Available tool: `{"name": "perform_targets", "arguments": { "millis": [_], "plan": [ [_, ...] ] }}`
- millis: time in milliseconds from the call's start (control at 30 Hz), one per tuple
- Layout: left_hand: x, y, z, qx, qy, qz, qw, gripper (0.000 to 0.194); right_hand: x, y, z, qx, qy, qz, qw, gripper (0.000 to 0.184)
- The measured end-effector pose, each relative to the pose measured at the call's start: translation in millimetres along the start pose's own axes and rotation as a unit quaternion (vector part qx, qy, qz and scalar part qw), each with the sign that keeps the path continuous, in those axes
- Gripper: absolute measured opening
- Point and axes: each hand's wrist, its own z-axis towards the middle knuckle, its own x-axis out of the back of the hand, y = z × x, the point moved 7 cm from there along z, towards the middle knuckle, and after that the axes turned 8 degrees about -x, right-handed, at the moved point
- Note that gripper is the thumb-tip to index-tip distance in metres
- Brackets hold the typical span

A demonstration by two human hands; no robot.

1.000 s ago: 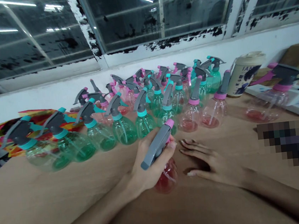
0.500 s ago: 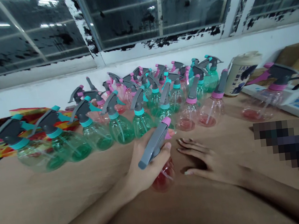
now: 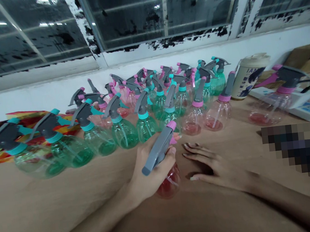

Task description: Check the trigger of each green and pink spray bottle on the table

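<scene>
The left hand (image 3: 153,176) has its fingers curled round a red spray bottle (image 3: 168,186), just below the frame's centre; the empty right hand (image 3: 217,163) rests, fingers spread, on the table (image 3: 55,200). The bottle's trigger head (image 3: 160,148) is fitted, like those on the green spray bottles (image 3: 125,135) left of centre; what remains cannot be told. Against the earlier frames, everything sits slightly further left; hand poses match.

Head camera's panning a tad right, so the green spray bottles (image 3: 125,134) are kinda sliding left in view, along with the left hand (image 3: 144,172), red spray bottle (image 3: 167,187) and right hand (image 3: 218,164).
</scene>
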Motion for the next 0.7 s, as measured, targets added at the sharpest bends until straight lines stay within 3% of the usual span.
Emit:
{"name": "perform_targets", "arguments": {
  "millis": [400,700],
  "plan": [
    [4.3,10,3,-0.026,0.004,-0.016,1.000,0.006,0,0,-1,0.013,0.012,0.004,1.000,0.062],
    [2.1,3,1,-0.015,-0.017,0.011,1.000,0.008,1,-1,-2,0.008,0.015,0.009,1.000,0.061]
  ]
}}
